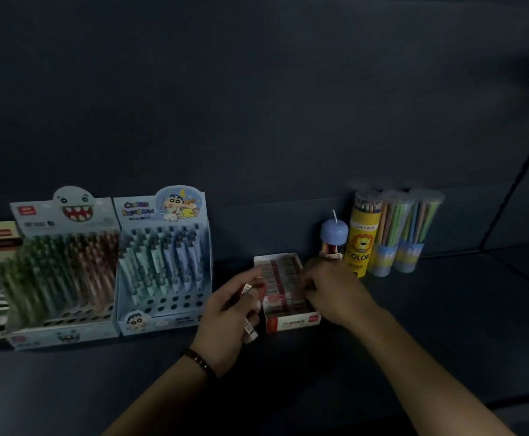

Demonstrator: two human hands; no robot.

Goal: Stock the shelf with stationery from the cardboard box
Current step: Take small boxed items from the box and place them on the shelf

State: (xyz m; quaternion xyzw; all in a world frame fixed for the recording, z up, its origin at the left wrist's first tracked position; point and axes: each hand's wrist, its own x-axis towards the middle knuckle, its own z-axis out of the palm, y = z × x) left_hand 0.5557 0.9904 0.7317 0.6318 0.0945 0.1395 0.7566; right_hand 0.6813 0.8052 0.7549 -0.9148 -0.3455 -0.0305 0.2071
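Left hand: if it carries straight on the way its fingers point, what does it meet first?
Most likely the left edge of the small red-and-white box, just ahead of the left hand, which holds small packs. Depth is unclear in this dim view.

At centre frame, your left hand [228,309] grips a few small wrapped packs [250,329]. Just right of it, your right hand [332,291] has its fingers down on the rows inside the small open box [291,322] on the dark shelf [445,325]. A cartoon pen display [162,262] stands at its left.
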